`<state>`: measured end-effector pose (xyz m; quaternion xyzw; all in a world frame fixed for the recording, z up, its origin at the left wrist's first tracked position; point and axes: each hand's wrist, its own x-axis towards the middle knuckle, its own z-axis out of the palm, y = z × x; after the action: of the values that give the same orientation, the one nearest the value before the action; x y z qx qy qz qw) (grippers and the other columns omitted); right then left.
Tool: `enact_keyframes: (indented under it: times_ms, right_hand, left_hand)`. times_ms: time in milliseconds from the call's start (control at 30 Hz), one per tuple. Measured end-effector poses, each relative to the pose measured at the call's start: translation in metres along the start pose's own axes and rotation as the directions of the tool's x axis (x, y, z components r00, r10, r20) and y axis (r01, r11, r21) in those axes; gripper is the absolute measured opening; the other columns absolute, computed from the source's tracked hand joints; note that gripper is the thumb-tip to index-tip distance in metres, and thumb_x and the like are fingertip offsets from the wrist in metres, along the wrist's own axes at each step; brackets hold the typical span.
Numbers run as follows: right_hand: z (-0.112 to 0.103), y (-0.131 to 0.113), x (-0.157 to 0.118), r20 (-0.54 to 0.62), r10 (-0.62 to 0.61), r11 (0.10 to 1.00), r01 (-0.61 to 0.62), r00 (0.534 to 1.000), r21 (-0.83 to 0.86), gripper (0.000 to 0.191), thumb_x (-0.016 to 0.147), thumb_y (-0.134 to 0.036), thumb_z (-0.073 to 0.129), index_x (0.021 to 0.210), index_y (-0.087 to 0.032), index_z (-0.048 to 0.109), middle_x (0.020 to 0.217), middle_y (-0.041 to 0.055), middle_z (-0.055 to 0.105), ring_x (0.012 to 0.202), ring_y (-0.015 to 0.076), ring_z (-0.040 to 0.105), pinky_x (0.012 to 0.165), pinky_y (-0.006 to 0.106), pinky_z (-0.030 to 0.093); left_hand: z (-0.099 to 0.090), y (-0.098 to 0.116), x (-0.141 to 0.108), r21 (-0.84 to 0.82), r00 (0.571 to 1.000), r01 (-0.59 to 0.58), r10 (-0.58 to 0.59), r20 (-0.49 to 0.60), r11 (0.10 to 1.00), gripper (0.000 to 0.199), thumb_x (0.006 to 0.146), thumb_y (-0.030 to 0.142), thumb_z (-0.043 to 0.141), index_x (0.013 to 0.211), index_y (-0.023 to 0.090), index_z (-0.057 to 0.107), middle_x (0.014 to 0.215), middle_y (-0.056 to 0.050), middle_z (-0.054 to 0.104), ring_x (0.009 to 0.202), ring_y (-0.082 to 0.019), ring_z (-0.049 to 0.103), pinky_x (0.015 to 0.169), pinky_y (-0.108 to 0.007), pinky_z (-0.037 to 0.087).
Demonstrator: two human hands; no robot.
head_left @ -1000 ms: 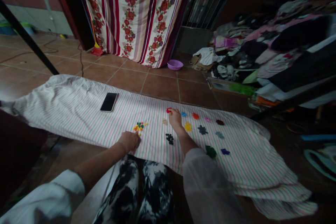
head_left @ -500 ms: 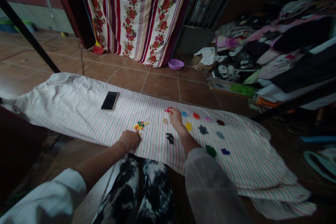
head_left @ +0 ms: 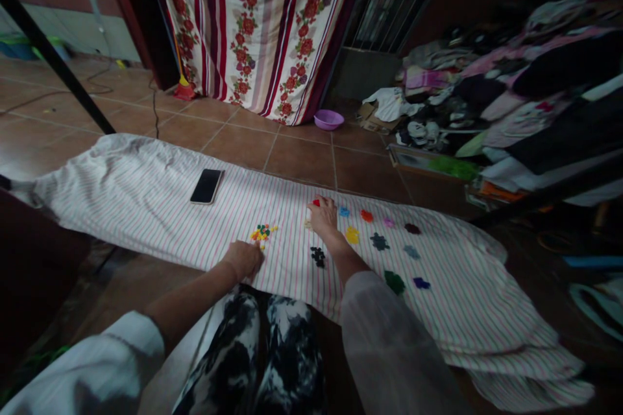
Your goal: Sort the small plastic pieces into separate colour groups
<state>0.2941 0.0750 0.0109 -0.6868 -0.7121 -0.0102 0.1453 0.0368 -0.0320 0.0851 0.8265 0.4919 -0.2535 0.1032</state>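
My left hand point(head_left: 244, 260) rests on the striped cloth point(head_left: 146, 201), its fingers curled beneath it. Its fingertips are beside a mixed pile of small yellow, green and orange pieces point(head_left: 263, 232). Whether anything is inside that hand is hidden. Farther out, my right hand point(head_left: 324, 215) lies over the red pieces point(head_left: 316, 203) with its fingers apart, partly covering them. Beige pieces point(head_left: 307, 224) show at its left edge. Black pieces point(head_left: 318, 257) lie nearer to me, and yellow pieces point(head_left: 352, 235) sit right of the wrist.
Blue point(head_left: 344, 211), orange point(head_left: 366, 216), pink point(head_left: 388, 222), brown point(head_left: 412, 228), dark grey point(head_left: 379, 242), lighter grey point(head_left: 411, 251), green point(head_left: 394, 282) and purple point(head_left: 421, 283) groups lie rightward. A phone point(head_left: 207, 186) lies left. Behind are a purple basin point(head_left: 328, 119) and heaped clothes point(head_left: 487, 84).
My right hand has gone from pinched fingertips at the red pieces to fingers spread over them. My left hand has stayed by the mixed pile. The view has shifted slightly.
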Motion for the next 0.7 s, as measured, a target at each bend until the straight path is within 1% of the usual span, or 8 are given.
enact_keyframes:
  times_ms: [133, 267, 400, 533, 633, 700]
  right_hand:
    - [-0.002, 0.002, -0.003, -0.001, 0.005, 1.000, -0.005, 1.000, 0.010, 0.033, 0.084, -0.012, 0.051, 0.099, -0.026, 0.076, 0.135, 0.0065, 0.055, 0.120, 0.0284, 0.036, 0.095, 0.043, 0.035]
    - [-0.005, -0.006, -0.005, -0.039, -0.002, 0.995, 0.006, 0.999, 0.095, 0.033, 0.085, -0.011, 0.048, 0.096, -0.023, 0.076, 0.131, 0.0085, 0.058, 0.119, 0.0289, 0.039, 0.097, 0.043, 0.035]
    - [-0.007, -0.031, -0.010, -0.032, -0.046, 0.971, 0.052, 0.998, 0.234, 0.035, 0.086, -0.011, 0.044, 0.098, -0.020, 0.075, 0.120, 0.0098, 0.062, 0.113, 0.0256, 0.045, 0.099, 0.039, 0.037]
    - [-0.005, -0.068, -0.024, 0.011, -0.105, 0.920, 0.093, 0.994, 0.381, 0.033, 0.087, -0.012, 0.045, 0.101, -0.022, 0.073, 0.111, 0.0073, 0.061, 0.099, 0.0192, 0.055, 0.091, 0.032, 0.044]
    - [-0.003, -0.089, -0.038, 0.069, -0.127, 0.906, 0.087, 0.989, 0.415, 0.030, 0.086, -0.012, 0.047, 0.100, -0.023, 0.072, 0.106, 0.0052, 0.059, 0.089, 0.0154, 0.058, 0.085, 0.028, 0.046]
    - [-0.002, -0.098, -0.046, 0.108, -0.138, 0.909, 0.083, 0.984, 0.408, 0.029, 0.085, -0.011, 0.049, 0.102, -0.022, 0.071, 0.105, 0.0055, 0.059, 0.089, 0.0147, 0.058, 0.084, 0.025, 0.046]
  left_hand:
    - [0.004, -0.001, 0.003, -0.010, 1.000, -0.010, 0.010, -0.014, 1.000, 0.051, 0.091, 0.018, 0.040, 0.139, 0.004, 0.042, 0.106, -0.024, 0.069, 0.098, -0.031, 0.068, 0.077, -0.040, 0.053]
    - [0.005, -0.002, 0.003, -0.029, 1.000, -0.005, 0.005, -0.015, 1.000, 0.049, 0.091, 0.018, 0.039, 0.137, 0.002, 0.045, 0.107, -0.024, 0.069, 0.098, -0.032, 0.068, 0.077, -0.043, 0.053]
    - [0.003, -0.001, 0.000, -0.041, 1.000, 0.014, -0.014, -0.012, 0.999, 0.051, 0.091, 0.018, 0.040, 0.139, 0.002, 0.043, 0.108, -0.024, 0.069, 0.099, -0.032, 0.068, 0.079, -0.044, 0.053]
    - [0.003, 0.000, -0.004, -0.041, 0.999, 0.034, -0.035, -0.025, 0.999, 0.052, 0.091, 0.018, 0.038, 0.141, 0.004, 0.040, 0.108, -0.024, 0.069, 0.100, -0.031, 0.067, 0.080, -0.043, 0.052]
    - [0.006, -0.001, -0.005, -0.042, 0.998, 0.032, -0.034, -0.044, 0.999, 0.052, 0.092, 0.019, 0.036, 0.142, 0.006, 0.040, 0.109, -0.024, 0.068, 0.102, -0.031, 0.066, 0.081, -0.042, 0.051]
    - [0.008, -0.002, -0.005, -0.044, 0.998, 0.034, -0.036, -0.056, 0.998, 0.051, 0.093, 0.020, 0.035, 0.142, 0.006, 0.040, 0.109, -0.023, 0.069, 0.104, -0.031, 0.066, 0.082, -0.041, 0.051]
